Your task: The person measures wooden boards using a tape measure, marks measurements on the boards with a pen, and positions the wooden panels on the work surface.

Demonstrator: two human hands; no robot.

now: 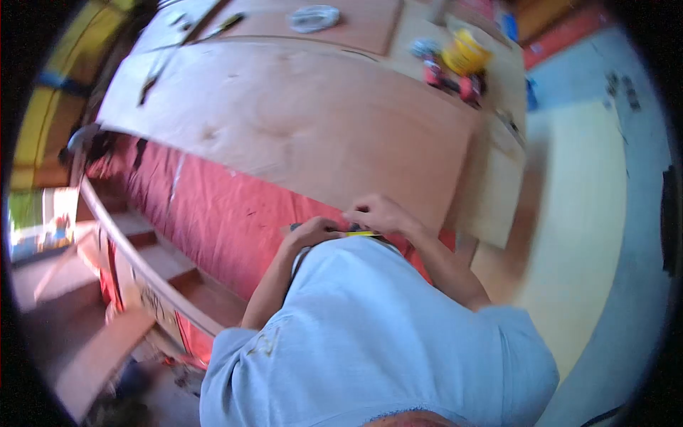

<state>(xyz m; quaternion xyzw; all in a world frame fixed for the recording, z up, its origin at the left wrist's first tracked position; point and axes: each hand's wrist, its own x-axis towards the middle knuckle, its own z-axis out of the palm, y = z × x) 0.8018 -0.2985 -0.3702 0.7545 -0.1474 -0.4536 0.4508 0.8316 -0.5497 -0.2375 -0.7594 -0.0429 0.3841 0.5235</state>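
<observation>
Both hands are close together in front of my waist, at the near edge of a large plywood sheet [306, 121]. The fingers of my left hand [316, 230] are curled against one end of a short, thin yellow strip [361, 233]. It looks like part of a tape measure, but its kind is not certain. My right hand [384, 215] is bent just above the strip, thumb and fingers drawn together; what they hold is hidden. A small dark piece [354, 226] shows between the hands. My light blue shirt [370, 320] covers the area below.
A yellow bucket [466, 53] and a red power tool [469, 89] stand at the board's far right. A clear round container [314, 18] lies farther back. Red sheeting [220, 206] hangs below the board. A wooden frame with compartments [163, 260] is at left.
</observation>
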